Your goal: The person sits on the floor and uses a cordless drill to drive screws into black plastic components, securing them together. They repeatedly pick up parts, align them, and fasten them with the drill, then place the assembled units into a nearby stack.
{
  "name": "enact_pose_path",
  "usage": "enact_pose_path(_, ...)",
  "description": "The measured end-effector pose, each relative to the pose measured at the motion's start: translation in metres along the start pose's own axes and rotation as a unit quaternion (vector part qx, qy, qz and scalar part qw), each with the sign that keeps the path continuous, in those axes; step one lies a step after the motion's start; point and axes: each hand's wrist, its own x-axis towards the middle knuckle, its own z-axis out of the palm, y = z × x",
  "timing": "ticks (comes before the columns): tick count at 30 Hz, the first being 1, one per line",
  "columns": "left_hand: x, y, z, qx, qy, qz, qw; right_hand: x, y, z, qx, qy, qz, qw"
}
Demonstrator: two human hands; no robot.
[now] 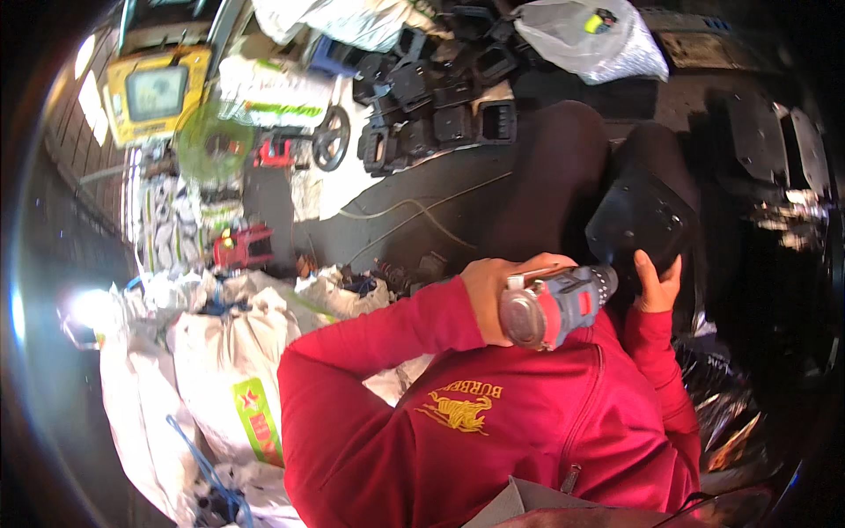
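Observation:
My left hand is wrapped round a cordless drill, grey and blue with red parts. The drill's chuck points right, toward my other hand; whether a bit sits in it cannot be made out. A black, angular plastic-looking part rests against my dark trouser legs, just beyond the chuck. My right hand grips the near edge of this part, thumb on its upper face. Small holes or fasteners show near the part's edges.
Several black plastic housings lie piled ahead. Stuffed white sacks crowd my left side. A green fan, a black wheel and a red stool-like object stand beyond. Thin cable crosses the floor. A clear bag lies at far right.

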Motion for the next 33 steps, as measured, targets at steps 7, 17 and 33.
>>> enact_pose_path(7, 0.01, 0.046, 0.011, 0.395, 0.07, -0.015, 0.916, 0.01, 0.003, -0.006, -0.001, 0.012, 0.026, 1.0)
enact_pose_path(17, 0.0, 0.057, -0.011, 0.444, 0.034, 0.077, 0.892, 0.029, 0.018, -0.03, -0.034, -0.018, -0.001, 0.999)
enact_pose_path(33, -0.019, 0.052, -0.037, 0.453, -0.025, 0.157, 0.877, 0.012, -0.027, 0.01, -0.302, -0.173, 0.047, 0.936)
